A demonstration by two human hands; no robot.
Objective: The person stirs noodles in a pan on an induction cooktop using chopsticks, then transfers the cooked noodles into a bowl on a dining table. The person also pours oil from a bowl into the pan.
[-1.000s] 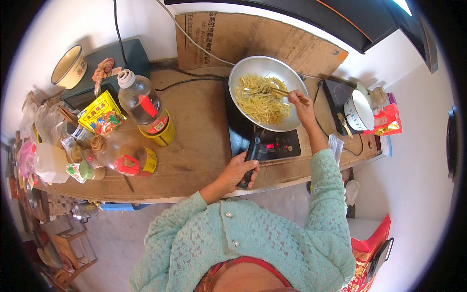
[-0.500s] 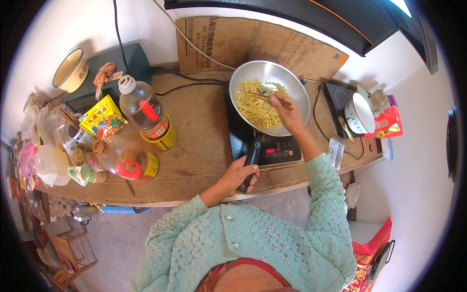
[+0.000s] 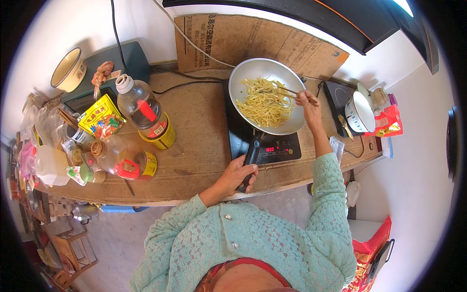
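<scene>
A silver frying pan (image 3: 243, 73) rests on a black induction cooktop (image 3: 237, 144) whose red display is lit. Thin pale yellow strips of food (image 3: 263, 103), perhaps shredded potato, lie in a heap across its middle. My left hand (image 3: 235, 176) is wrapped round the pan's black handle (image 3: 253, 152) near the counter's front edge. With its fingers closed on a pair of wooden chopsticks (image 3: 290, 92), my right hand (image 3: 310, 103) is over the pan's right rim. The chopsticks' tips reach in at the upper right of the strips.
Left of the pan stand a dark-liquid bottle (image 3: 141, 104), a tipped bottle (image 3: 124, 158), a yellow packet (image 3: 103, 117) and an enamel bowl (image 3: 68, 71). At right, a white enamel pot (image 3: 359, 114) sits on a second cooktop (image 3: 335, 97). Cardboard (image 3: 262, 44) leans behind the pan.
My right hand has moved right with the chopsticks, from over the strips to the pan's right rim. The strips have shifted in the pan. My left hand keeps its grip.
</scene>
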